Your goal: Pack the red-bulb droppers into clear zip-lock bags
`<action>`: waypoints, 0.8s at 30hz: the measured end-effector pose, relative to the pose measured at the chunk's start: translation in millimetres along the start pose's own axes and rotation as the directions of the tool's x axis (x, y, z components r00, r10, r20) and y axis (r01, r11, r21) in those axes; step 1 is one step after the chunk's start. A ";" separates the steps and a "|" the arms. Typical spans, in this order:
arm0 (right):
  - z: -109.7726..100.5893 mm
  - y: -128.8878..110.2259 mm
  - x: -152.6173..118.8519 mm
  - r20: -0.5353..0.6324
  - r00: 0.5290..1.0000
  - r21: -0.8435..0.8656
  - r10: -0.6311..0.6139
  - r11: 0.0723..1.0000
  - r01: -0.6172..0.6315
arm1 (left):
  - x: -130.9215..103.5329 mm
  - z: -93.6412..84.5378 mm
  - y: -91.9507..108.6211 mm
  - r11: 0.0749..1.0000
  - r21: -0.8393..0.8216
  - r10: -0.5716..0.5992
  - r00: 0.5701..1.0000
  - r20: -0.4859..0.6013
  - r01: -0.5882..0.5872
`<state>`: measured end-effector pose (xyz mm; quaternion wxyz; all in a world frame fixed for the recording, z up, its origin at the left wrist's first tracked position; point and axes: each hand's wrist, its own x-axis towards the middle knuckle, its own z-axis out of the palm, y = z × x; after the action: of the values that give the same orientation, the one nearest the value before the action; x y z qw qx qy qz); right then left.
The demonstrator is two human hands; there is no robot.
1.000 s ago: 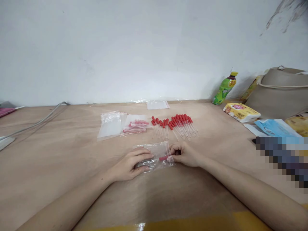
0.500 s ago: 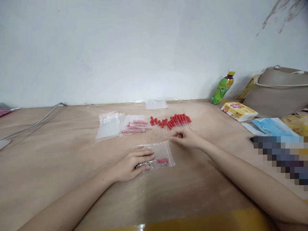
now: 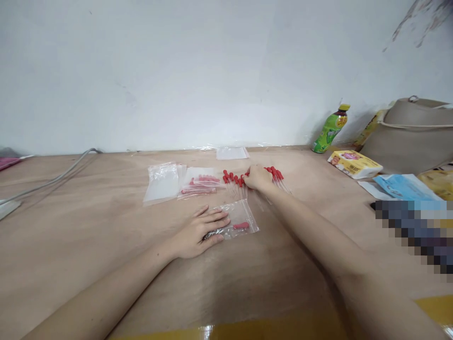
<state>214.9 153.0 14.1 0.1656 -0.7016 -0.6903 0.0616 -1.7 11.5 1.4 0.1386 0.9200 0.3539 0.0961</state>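
Note:
My left hand point(image 3: 205, 231) lies flat with its fingers spread, pressing a clear zip bag point(image 3: 252, 222) onto the table. Inside that bag is a dropper with a red bulb point(image 3: 241, 225); the hand hides part of its stem. My right hand point(image 3: 260, 178) has reached into a row of red-bulbed glass droppers point(image 3: 228, 178). Its fingertips are pinched at one red bulb, and the hand covers the middle of the row. More droppers point(image 3: 276, 174) stick out to its right.
Filled zip bags point(image 3: 198, 188) lie behind my left hand, beside flat bags point(image 3: 162, 184). Another bag stack point(image 3: 231, 153) lies near the wall. At right are a green bottle point(image 3: 331, 130), a tissue pack point(image 3: 355, 164), a blue mask point(image 3: 406, 188) and a grey bag point(image 3: 414, 139). A cable point(image 3: 67, 171) runs at left.
My right hand has moved away from me and slightly left, from in front of the droppers to their red bulbs. The left hand still rests on the zip bag.

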 end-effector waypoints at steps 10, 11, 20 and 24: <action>-9.4 28.9 -16.2 -0.301 0.948 0.792 0.103 0.581 0.189 | 0.4 3.2 -16.8 0.998 -0.029 0.044 0.973 -0.227 -0.052; -8.7 33.9 -22.9 -0.284 0.951 0.850 0.119 0.490 0.192 | 0.4 3.3 -17.0 0.998 -0.044 0.037 0.974 -0.224 -0.048; 7.4 49.3 -85.1 -0.026 0.985 0.996 0.172 0.088 0.011 | 2.5 0.7 -15.7 1.000 -0.024 0.009 0.988 -0.154 -0.013; 5.1 49.6 -100.0 0.124 0.992 0.987 -0.028 0.103 -0.121 | 3.2 -1.0 -13.9 1.000 -0.003 0.008 0.992 -0.125 -0.009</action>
<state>256.4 55.2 -20.6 0.5516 -0.4272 -0.4571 0.5516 -8.3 23.7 -2.0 0.1176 0.9134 0.3577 0.1547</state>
